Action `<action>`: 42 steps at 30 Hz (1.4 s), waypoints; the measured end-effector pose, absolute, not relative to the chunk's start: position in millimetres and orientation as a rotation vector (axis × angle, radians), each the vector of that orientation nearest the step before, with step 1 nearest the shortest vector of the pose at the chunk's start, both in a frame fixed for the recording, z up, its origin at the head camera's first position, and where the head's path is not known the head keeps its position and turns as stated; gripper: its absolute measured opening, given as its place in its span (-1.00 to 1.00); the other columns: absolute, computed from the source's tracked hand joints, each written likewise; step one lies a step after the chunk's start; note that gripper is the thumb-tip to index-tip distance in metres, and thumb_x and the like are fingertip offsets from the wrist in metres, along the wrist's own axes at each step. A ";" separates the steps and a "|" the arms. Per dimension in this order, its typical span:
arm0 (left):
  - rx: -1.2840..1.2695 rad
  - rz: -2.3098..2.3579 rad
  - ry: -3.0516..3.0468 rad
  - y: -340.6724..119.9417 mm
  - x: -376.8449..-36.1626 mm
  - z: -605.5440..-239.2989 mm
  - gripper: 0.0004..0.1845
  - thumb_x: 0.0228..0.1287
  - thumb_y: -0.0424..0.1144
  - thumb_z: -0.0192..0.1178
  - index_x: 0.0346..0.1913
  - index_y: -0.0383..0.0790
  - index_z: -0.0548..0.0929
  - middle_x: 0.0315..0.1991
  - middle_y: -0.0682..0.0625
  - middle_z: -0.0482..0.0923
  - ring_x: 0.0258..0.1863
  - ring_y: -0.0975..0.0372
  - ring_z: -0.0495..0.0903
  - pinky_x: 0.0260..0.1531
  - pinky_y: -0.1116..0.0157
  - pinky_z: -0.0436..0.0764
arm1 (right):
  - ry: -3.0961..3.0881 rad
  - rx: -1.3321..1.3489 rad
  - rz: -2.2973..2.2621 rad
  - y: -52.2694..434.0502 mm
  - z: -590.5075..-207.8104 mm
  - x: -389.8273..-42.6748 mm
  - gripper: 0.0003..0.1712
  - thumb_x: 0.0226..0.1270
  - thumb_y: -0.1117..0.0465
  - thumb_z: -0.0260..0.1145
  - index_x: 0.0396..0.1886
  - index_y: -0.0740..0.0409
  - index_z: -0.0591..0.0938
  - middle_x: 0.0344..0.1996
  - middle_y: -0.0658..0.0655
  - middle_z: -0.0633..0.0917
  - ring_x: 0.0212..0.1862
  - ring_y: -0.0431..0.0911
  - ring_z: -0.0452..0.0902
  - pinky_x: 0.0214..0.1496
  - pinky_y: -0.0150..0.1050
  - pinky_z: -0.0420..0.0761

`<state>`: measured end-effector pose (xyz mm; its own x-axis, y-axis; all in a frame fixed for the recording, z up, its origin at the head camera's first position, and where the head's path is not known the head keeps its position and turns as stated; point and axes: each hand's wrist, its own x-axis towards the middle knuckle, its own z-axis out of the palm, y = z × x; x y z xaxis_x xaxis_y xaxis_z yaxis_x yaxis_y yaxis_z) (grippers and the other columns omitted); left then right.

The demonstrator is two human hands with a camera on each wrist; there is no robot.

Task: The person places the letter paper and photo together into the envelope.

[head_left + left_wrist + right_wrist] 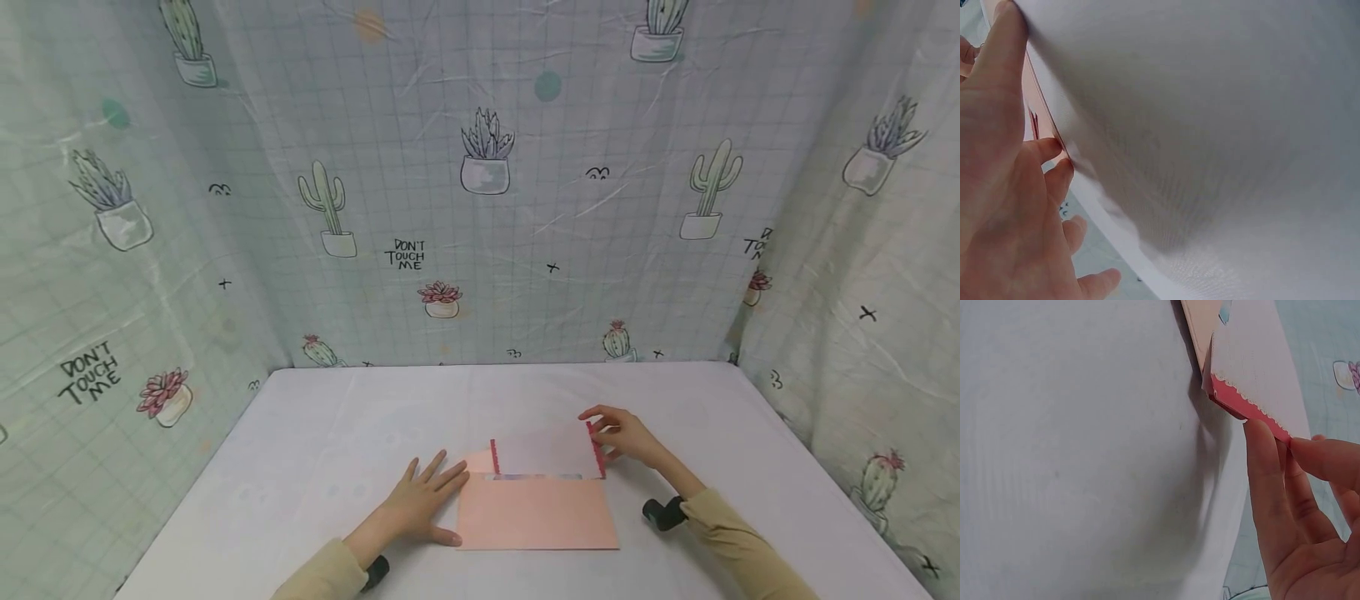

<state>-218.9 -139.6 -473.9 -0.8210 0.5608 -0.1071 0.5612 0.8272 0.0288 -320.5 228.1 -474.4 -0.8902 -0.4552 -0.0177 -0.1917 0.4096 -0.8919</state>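
Observation:
A peach paper piece like a folder or envelope point(538, 521) lies flat near the front of the table. My left hand point(422, 502) rests beside it with fingers spread, fingertips and thumb at its left edge. Along its back edge stands a pale card point(543, 450), raised at a slant, with a red scalloped strip on each side. My right hand point(628, 435) pinches the right strip. Close up in the right wrist view, fingertips and thumb hold the red border point(1250, 409), which has white lacy trim. Part of a peach flap point(477, 462) shows behind the card's left side.
The white tabletop point(337, 425) extends around the paper. A cactus-print curtain point(551, 208) encloses the table at the back and sides. Black wrist devices point(663, 514) hang under both forearms, low over the table.

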 end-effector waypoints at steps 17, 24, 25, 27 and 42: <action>0.894 -0.037 2.911 -141.7 -222.5 -476.8 -0.02 -0.15 0.38 0.12 0.33 -0.10 0.18 0.38 0.03 0.06 0.38 -0.05 -0.03 0.21 -0.20 0.08 | 2.469 -0.608 -1.392 211.7 -478.1 -323.9 -0.67 0.23 0.37 0.13 0.01 0.23 0.51 -0.25 0.29 0.52 -0.44 -0.12 0.46 -0.51 -0.28 0.62; 0.890 -0.044 2.902 -141.4 -224.3 -479.8 -0.01 -0.15 0.39 0.10 0.33 -0.08 0.16 0.39 0.04 0.05 0.38 -0.05 -0.05 0.22 -0.20 0.07 | 2.465 -0.615 -1.375 209.2 -480.2 -326.4 -0.68 0.21 0.37 0.15 -0.01 0.24 0.51 -0.25 0.32 0.54 -0.43 -0.09 0.46 -0.48 -0.25 0.63; 0.889 -0.043 2.901 -141.3 -224.0 -479.7 -0.01 -0.15 0.39 0.10 0.33 -0.09 0.16 0.39 0.04 0.05 0.38 -0.05 -0.05 0.22 -0.20 0.07 | 2.470 -0.615 -1.369 209.2 -480.2 -326.1 -0.68 0.21 0.37 0.15 -0.01 0.25 0.52 -0.25 0.32 0.54 -0.43 -0.09 0.47 -0.48 -0.25 0.64; 0.889 -0.039 2.899 -141.1 -223.3 -479.3 -0.01 -0.15 0.39 0.11 0.33 -0.09 0.17 0.39 0.03 0.06 0.38 -0.05 -0.04 0.22 -0.20 0.07 | 2.480 -0.619 -1.360 209.1 -480.1 -325.3 -0.69 0.21 0.36 0.15 -0.02 0.25 0.52 -0.26 0.31 0.55 -0.43 -0.08 0.48 -0.47 -0.24 0.64; 0.905 -0.024 2.896 -143.4 -220.3 -478.9 -0.01 -0.15 0.38 0.11 0.33 -0.10 0.16 0.38 0.03 0.07 0.38 -0.07 -0.04 0.21 -0.21 0.07 | 2.405 -0.606 -1.438 203.1 -477.8 -315.2 -0.70 0.20 0.35 0.17 -0.04 0.29 0.53 -0.27 0.32 0.55 -0.43 -0.06 0.51 -0.44 -0.19 0.65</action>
